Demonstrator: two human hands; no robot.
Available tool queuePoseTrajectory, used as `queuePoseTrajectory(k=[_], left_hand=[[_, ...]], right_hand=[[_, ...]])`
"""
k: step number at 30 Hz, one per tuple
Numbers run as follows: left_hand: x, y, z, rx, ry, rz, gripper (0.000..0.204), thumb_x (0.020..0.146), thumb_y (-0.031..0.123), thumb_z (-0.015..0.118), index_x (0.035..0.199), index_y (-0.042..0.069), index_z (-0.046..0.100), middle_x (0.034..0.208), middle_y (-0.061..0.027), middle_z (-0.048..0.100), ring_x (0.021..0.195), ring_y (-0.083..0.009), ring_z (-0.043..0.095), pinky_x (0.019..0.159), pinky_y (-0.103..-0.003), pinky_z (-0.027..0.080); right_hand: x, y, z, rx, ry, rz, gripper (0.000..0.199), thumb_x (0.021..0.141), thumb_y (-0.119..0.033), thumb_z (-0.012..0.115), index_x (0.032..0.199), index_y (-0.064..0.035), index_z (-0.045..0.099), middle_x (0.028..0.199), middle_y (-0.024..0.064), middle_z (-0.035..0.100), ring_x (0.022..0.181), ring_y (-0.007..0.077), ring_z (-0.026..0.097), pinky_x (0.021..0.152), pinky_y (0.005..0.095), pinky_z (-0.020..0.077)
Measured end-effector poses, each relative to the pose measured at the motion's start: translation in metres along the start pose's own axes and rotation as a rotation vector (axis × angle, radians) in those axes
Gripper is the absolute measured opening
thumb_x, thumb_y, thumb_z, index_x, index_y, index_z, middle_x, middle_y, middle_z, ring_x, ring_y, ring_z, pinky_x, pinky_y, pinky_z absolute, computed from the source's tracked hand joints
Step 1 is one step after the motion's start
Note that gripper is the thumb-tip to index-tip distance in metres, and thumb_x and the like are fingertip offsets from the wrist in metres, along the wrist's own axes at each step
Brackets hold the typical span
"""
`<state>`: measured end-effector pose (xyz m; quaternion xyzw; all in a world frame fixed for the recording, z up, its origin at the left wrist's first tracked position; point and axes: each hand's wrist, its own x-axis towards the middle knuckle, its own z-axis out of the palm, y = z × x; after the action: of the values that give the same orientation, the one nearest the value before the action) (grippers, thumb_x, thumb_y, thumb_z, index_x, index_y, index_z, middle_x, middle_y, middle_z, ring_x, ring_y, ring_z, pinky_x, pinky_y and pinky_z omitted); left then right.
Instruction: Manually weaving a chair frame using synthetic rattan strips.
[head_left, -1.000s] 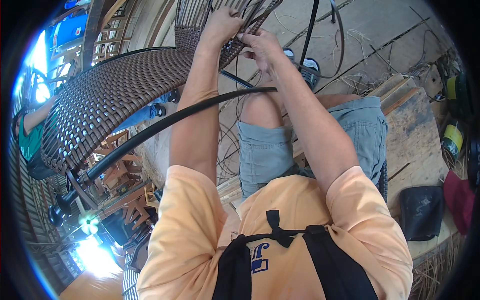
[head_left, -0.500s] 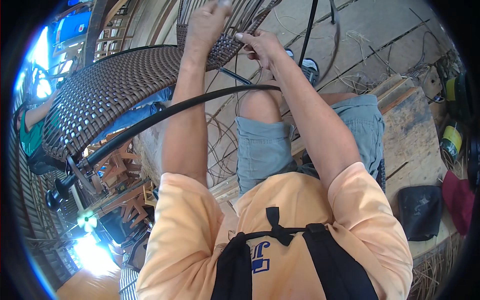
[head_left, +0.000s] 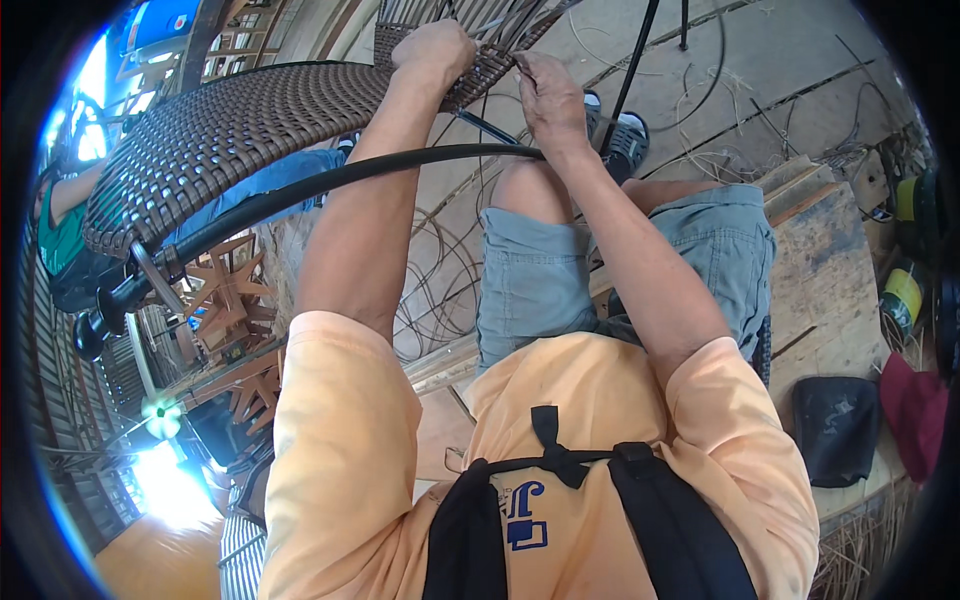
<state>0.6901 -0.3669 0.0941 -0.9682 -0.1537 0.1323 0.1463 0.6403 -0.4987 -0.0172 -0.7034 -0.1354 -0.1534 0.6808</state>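
1. Rattan-brown weave is what both hands work on: the left hand is closed in a fist over the unfinished edge of the woven panel, pressing down on it where the loose strands fan out.
2. The right hand sits just beside that edge, on its right, with the fingers pinched shut on a thin weaving strand that runs up into the weave; exactly how the strand passes through the fingertips is too small to tell.
3. Against the two earlier views, the left hand has shifted a little along the panel's edge and settled lower onto it, while the right hand has moved slightly away from the panel, as if drawing the strand taut. I judge this to be a tightening pull after a pass through the weave, with the left hand bracing the panel.
4. Below the panel's edge, a black curved tube of the frame crosses under both forearms, over the person's knees.
5. Farther from the panel, loose cane strips lie coiled on the floor between frame and legs.
6. Well right of the panel, a wooden counter carries a dark pouch and a red cloth.
7. Left of the panel, another person's sleeve in green shows at the rim.
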Motion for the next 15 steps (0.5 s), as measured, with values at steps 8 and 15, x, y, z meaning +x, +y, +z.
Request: queuePoseTrajectory(k=[8,15], left_hand=[[-0.017,0.017,-0.023,-0.117,-0.017,-0.005,0.028,0.08,0.024,0.051,0.093,0.004,0.066,0.095,-0.0199,0.062,0.094,-0.0334,0.06,0.078,-0.042,0.048],[-0.027,0.013,-0.034,-0.43,0.045,0.133,0.033,0.077,0.026,0.055,0.093,-0.002,0.064,0.099,-0.0225,0.061,0.098,-0.0339,0.058,0.081,-0.04,0.047]], right_hand=[[-0.001,-0.002,0.002,-0.025,-0.012,0.017,0.025,0.077,-0.004,0.056,0.102,-0.0059,0.058,0.096,0.0128,0.06,0.089,0.0273,0.058,0.078,0.0329,0.0472],[0.003,0.0,0.005,-0.118,-0.012,-0.046,0.022,0.077,-0.005,0.055,0.098,-0.0066,0.059,0.091,0.0135,0.059,0.087,0.0308,0.057,0.077,0.0364,0.0471]])
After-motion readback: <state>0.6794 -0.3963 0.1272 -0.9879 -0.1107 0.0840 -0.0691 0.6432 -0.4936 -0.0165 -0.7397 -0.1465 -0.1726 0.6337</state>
